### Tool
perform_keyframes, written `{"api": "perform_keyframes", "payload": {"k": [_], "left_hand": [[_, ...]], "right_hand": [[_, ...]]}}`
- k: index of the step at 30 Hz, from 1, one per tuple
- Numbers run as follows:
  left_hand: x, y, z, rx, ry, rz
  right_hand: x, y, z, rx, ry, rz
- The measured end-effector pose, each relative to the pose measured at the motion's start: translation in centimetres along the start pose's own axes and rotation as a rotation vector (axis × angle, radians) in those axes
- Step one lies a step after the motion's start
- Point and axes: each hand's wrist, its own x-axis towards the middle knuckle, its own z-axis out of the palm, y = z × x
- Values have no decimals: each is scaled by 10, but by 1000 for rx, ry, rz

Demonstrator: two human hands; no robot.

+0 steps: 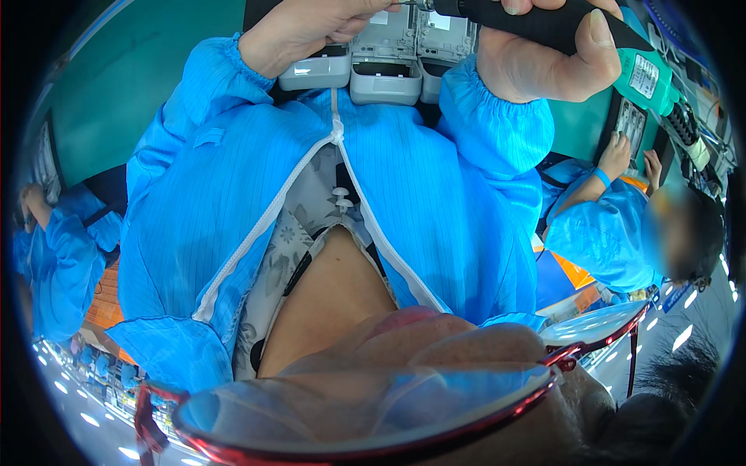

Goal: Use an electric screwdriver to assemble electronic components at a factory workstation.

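My right hand [544,58] is wrapped around the black grip of an electric screwdriver [544,19], whose green body [645,78] and cable run off to the right. The screwdriver lies nearly level, with its bit pointing left over a row of grey plastic housings [386,78] at the top middle. My left hand [307,27] lies curled on the leftmost housings, its fingertips right by the bit. Both blue elastic-cuffed sleeves reach up to the housings. The bit's tip and what it touches are cut off by the frame's top edge.
My own blue zipped coat [435,202] fills the middle of the picture. A green work surface [155,70] lies top left. A co-worker in blue [598,225] at the right has both hands on a dark tray [631,124]. Another blue-sleeved person [54,256] is at the left.
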Motion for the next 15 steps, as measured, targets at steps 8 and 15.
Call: {"api": "perform_keyframes", "payload": {"k": [8, 15], "left_hand": [[-20, -3, 8, 59, 3, 24], [-17, 11, 6, -331, 38, 62]], "right_hand": [[-25, -6, 25, 139, 23, -77], [-53, -55, -18, -70, 86, -96]]}}
